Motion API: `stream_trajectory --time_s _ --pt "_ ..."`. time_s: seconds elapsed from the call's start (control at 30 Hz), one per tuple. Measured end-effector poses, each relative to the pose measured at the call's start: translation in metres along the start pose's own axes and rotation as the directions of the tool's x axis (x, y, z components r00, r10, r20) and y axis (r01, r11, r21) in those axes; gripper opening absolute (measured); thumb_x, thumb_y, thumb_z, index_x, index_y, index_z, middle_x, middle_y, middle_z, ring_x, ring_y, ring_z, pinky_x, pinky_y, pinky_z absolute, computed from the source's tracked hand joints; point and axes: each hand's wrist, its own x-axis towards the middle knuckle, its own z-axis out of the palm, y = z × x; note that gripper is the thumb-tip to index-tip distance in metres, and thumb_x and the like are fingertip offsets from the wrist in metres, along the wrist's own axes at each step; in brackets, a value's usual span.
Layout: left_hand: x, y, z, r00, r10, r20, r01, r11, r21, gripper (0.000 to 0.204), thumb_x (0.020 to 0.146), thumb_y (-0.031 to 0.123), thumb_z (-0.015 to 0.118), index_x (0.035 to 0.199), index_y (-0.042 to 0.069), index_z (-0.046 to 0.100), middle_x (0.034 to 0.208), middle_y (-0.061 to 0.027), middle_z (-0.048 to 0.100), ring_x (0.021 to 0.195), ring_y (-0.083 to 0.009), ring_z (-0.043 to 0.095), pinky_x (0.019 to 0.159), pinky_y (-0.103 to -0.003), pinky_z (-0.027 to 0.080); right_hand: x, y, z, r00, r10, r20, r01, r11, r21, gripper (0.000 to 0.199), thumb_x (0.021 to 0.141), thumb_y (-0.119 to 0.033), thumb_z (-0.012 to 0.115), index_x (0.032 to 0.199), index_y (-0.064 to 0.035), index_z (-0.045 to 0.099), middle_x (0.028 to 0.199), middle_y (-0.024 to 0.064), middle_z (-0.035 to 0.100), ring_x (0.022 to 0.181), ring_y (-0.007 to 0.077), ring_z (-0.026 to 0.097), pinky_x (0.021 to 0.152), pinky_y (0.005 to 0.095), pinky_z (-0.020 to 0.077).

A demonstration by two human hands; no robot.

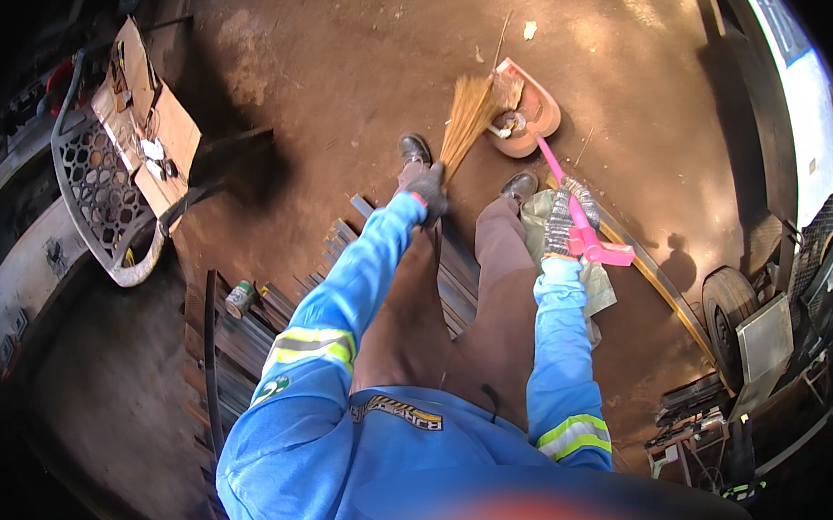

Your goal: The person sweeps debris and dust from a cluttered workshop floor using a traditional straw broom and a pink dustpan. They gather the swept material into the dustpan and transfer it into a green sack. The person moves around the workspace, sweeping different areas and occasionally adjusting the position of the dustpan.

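My gloved left hand (428,196) is closed round the bound end of a straw hand broom (468,120). The bristles fan out away from me and meet the left edge of a dustpan (538,103). That pan is a faded reddish scoop lying on the dirt floor beyond my feet, with scraps of litter (509,123) inside. Its long pink handle (586,218) rises toward me, and my right hand (572,212), in a grey striped glove, grips it near the top. Part of each palm is hidden by the glove backs and the handle.
Metal bars (238,364) lie on the floor at my left, with a small can (240,299) on them. A grille panel (107,179) bearing cardboard (171,140) stands farther left. On the right are a long beam (663,289), a tyre (727,303) and a pale sack (597,295).
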Motion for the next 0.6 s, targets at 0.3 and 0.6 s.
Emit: stream_trajectory --time_s 0.3,0.6 --pt "0.008 0.047 -0.122 0.947 -0.042 -0.317 -0.006 0.989 -0.147 0.077 0.062 0.023 0.067 0.129 0.007 0.031 0.097 -0.0243 0.058 0.091 -0.0348 0.058 0.077 -0.038 0.048 0.034 0.034 -0.036 0.964 0.165 -0.208 -0.130 0.976 0.174 0.018 0.081 -0.012 0.056 0.093 0.0007 0.060 0.075 0.0040 0.060 0.067 0.0125 0.057 0.060 0.0256 0.0455" --pt "0.121 0.085 -0.109 0.980 0.187 0.070 -0.200 0.925 0.323 0.065 0.057 0.022 0.070 0.113 0.008 0.043 0.084 -0.0226 0.060 0.080 -0.0372 0.059 0.068 -0.043 0.048 0.084 0.015 -0.033 0.959 0.240 -0.151 -0.173 0.917 0.359 0.020 0.082 -0.011 0.053 0.095 0.0036 0.057 0.077 0.0074 0.060 0.064 0.0158 0.058 0.059 0.0265 0.0489"
